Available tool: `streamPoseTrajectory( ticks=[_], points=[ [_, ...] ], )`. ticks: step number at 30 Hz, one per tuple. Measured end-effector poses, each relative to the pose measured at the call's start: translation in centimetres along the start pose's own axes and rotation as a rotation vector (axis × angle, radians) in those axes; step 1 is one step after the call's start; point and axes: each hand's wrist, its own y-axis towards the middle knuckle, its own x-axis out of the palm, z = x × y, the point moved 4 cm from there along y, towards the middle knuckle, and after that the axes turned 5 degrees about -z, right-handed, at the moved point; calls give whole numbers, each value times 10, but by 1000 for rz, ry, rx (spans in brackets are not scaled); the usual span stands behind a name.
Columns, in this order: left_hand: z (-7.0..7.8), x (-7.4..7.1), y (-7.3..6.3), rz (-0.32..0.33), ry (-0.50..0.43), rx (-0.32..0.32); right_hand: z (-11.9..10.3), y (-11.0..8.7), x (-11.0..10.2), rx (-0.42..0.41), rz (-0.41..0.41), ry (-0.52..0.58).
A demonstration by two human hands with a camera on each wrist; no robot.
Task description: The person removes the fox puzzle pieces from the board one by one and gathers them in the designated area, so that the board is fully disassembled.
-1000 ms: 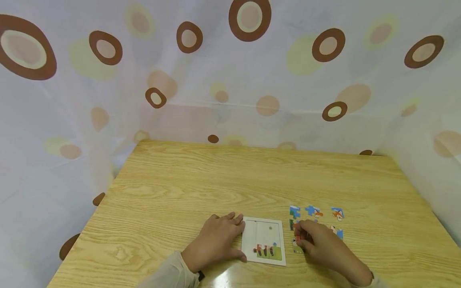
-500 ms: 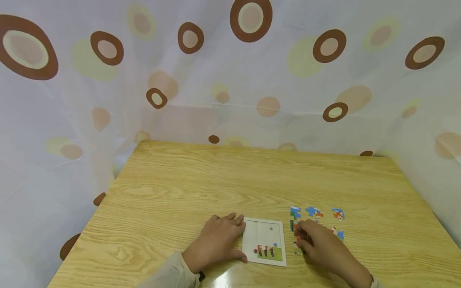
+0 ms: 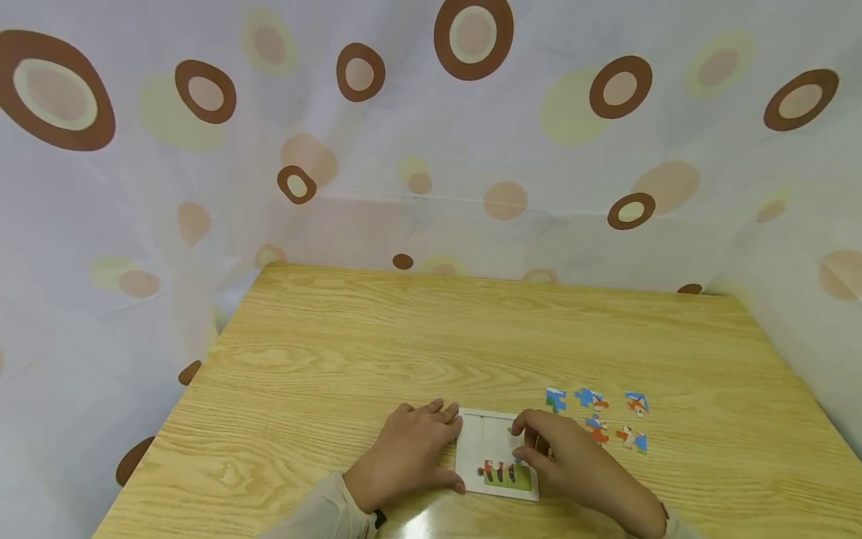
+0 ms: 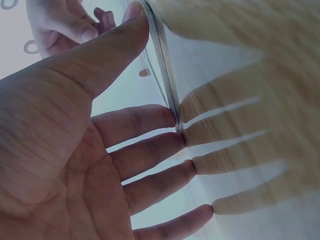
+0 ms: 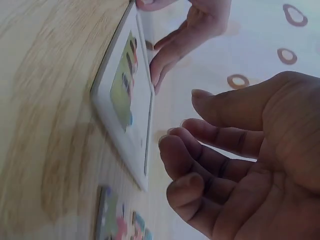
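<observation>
A small white puzzle tray (image 3: pixel 497 413) lies on the wooden table, with a strip of joined puzzle pieces (image 3: pixel 515 476) showing green and red in its near right part. Along the tray's left edge my left hand (image 3: pixel 407 453) rests, fingers spread and fingertips down on the tabletop, the thumb (image 4: pixel 134 10) at the tray's edge. My right hand (image 3: pixel 572 458) hovers over the tray's right edge, fingers loosely bent. In the right wrist view, its thumb (image 5: pixel 202 100) and fingers (image 5: pixel 175 145) stand apart with no piece visible between them.
Several loose blue and orange puzzle pieces (image 3: pixel 595 429) lie right of the tray. One piece (image 5: pixel 112 215) shows near the tray's corner in the right wrist view. A patterned curtain (image 3: pixel 377 165) hangs behind and beside the table (image 3: pixel 377 322).
My right hand has moved left from the loose pieces to above the tray's right edge, uncovering more of an orange and blue piece. My left hand stays in place.
</observation>
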Motion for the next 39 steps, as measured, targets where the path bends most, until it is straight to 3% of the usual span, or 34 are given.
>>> streamPoseTrajectory(
  ticks=[8,15,29,39],
  points=[
    [0,-1,1,19,-3,-2,-5,15,16,-30,-63,58],
    [0,-1,2,11,-9,4,0,17,31,-19,-91,73],
    [-2,3,1,28,11,6,-6,14,33,8,-102,20],
    [-1,2,2,0,11,-5,-11,8,38,99,-96,-1]
  ],
)
